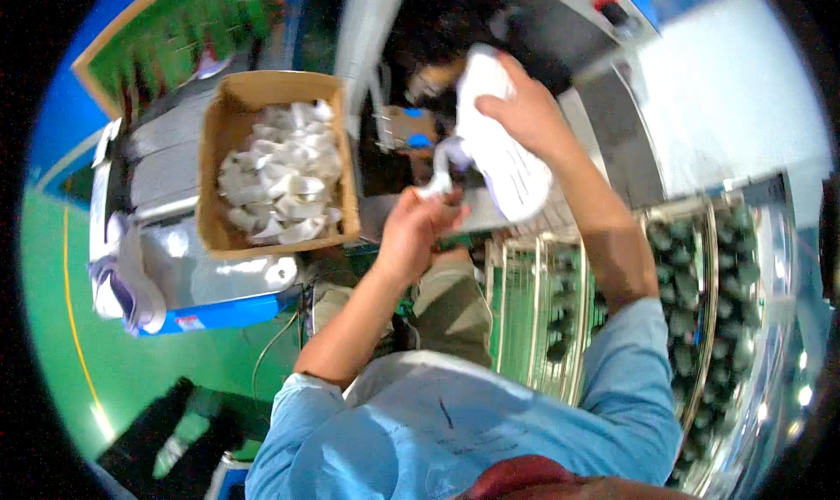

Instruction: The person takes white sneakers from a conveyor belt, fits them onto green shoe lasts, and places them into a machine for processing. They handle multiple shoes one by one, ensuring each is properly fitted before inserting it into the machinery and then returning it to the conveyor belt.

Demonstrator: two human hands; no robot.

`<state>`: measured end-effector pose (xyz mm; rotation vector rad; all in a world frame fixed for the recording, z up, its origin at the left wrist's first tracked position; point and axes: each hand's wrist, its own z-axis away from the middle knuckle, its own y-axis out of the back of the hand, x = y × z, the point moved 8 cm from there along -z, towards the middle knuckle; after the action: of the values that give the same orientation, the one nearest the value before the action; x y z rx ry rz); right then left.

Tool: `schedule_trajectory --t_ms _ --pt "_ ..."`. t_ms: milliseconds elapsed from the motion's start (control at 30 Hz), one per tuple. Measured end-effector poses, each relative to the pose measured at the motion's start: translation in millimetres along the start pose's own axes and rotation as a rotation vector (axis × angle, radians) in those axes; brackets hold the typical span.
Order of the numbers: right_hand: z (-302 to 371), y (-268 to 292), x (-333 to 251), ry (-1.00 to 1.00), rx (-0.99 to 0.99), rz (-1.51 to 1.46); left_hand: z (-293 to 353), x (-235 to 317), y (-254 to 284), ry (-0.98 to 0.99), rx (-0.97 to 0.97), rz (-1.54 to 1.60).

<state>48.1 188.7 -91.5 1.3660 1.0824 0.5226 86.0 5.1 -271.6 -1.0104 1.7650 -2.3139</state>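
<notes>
Well to the left of both hands, an open cardboard box [278, 159] sits on a grey machine top, heaped with crumpled white paper wads. Nearer in, the left hand [418, 229] is closed, its grip clamped on a twisted tail of white paper [442, 172] that runs up and to the right into the shoe. Just above and to the right of that grip, the right hand [525, 106] wraps over the heel end of a white shoe [499, 146], fingers curled tight around its upper, so this grip is likewise shut on what it holds. The shoe is held in the air between the two hands, sole side turned toward the camera, tilted with its toe down and to the right. It looks clean white with a faint lilac edge and a ribbed sole; motion blur hides finer detail. To do this step well, I judge the right hand should keep the shoe steady while the left works the paper along the opening's line, not across it, lest the wad tear or snag. Right of the hands, below the forearm, metal racks [700, 325] carry rows of dark rounded forms.
</notes>
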Motion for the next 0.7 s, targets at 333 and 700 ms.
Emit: schedule_trajectory --t_ms 333,700 --pt "39.5 9.5 -2.3 0.088 0.318 0.090 111.7 173.1 22.0 -0.746 0.690 -1.470" --pt "190.6 30.9 -26.4 0.233 0.641 -0.077 99.2 29.9 -3.9 -0.080 -0.067 -0.634"
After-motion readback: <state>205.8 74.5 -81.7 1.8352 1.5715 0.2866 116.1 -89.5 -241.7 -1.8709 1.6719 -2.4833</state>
